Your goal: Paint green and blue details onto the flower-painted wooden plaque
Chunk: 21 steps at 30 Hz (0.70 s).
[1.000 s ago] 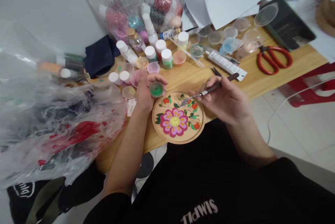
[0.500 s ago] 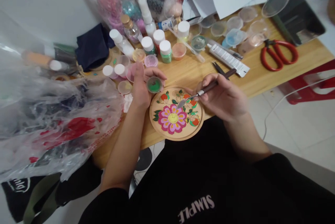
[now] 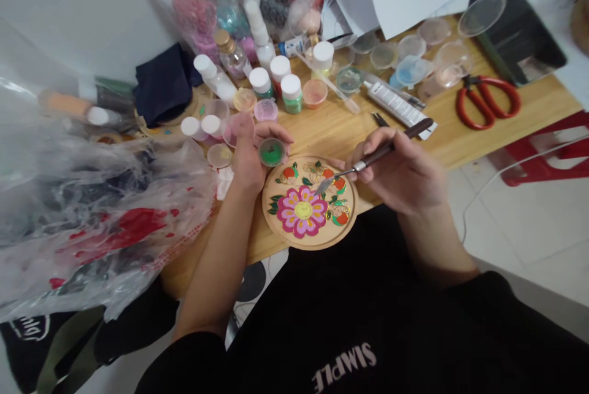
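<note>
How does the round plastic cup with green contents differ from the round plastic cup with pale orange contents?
The round plastic cup with green contents is held in the left hand, while the round plastic cup with pale orange contents stands on the wooden table. The first cup shows deep green; the second cup, a paler colour. Both have round rims.

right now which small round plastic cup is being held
The round translucent plastic cup with bright green contents, in the left hand; the other plastic cups are not in either hand.
</note>
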Available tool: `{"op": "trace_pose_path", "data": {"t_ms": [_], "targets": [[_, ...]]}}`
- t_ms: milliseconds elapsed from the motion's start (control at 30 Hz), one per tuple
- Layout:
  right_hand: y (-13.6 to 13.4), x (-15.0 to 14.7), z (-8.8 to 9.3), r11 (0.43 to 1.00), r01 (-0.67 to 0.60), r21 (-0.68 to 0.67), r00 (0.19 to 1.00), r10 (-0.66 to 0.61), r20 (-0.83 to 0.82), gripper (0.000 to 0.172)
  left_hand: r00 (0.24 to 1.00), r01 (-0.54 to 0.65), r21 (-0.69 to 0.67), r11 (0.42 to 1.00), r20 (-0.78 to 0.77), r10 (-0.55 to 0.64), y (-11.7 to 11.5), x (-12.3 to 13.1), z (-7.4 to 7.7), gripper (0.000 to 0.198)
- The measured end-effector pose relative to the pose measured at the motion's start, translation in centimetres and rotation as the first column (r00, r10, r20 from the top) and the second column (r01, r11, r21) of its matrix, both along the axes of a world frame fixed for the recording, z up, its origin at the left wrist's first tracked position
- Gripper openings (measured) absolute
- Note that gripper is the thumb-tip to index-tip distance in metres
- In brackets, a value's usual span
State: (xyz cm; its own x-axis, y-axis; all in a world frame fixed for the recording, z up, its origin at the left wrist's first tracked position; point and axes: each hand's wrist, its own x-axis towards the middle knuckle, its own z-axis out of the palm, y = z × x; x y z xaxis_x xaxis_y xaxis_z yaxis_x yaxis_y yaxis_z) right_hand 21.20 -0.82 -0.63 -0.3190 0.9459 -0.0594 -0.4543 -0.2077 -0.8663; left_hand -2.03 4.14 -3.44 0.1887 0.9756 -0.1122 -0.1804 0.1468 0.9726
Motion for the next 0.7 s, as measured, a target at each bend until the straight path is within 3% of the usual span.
{"op": "trace_pose_path", "data": {"t_ms": [300, 700], "targets": [[-0.5, -0.9, 0.8, 1.000, 0.010, -0.007, 1.000, -0.010, 0.029, 0.035, 0.998, -0.050, -0.029, 0.998, -0.027, 0.049, -0.2, 0.1, 0.2, 0.079], [0.4, -1.9, 0.0, 1.000, -0.007, -0.007, 1.000, 0.007, -0.005, 0.035, 0.996, -0.079, -0.039, 0.996, 0.030, 0.081, -0.3, 0.7, 0.4, 0.083]]}}
